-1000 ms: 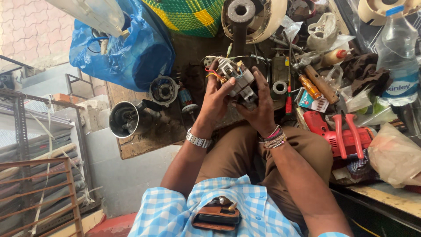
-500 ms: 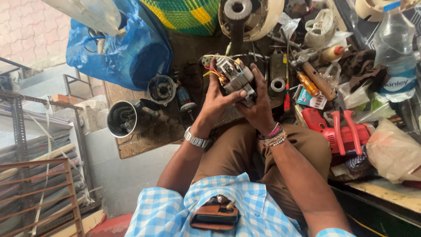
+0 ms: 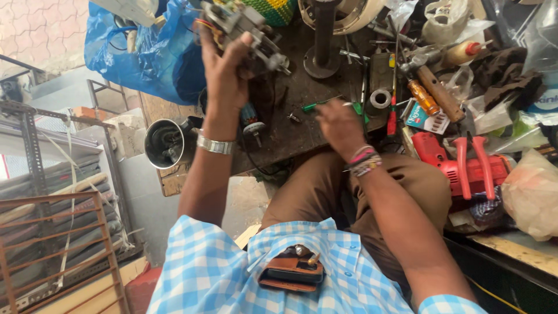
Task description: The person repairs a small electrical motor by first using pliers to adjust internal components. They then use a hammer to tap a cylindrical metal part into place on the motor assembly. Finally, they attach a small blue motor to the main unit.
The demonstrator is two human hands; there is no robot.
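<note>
Metal motor (image 3: 247, 26) clamped in left hand (image 3: 226, 70), upper frame; right hand (image 3: 340, 122) closing on green screwdriver (image 3: 317, 106), centre desk (image 3: 290, 134).

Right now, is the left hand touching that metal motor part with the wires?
Touching. The head view shows the left hand wrapped around the motor part, fingers closed on it, lifted above the bench.

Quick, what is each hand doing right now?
Left hand: closed around a small motor assembly, lifted above the bench.
Right hand: down on the workbench, fingers at a green-handled screwdriver; whether it grips it cannot be told.
</note>
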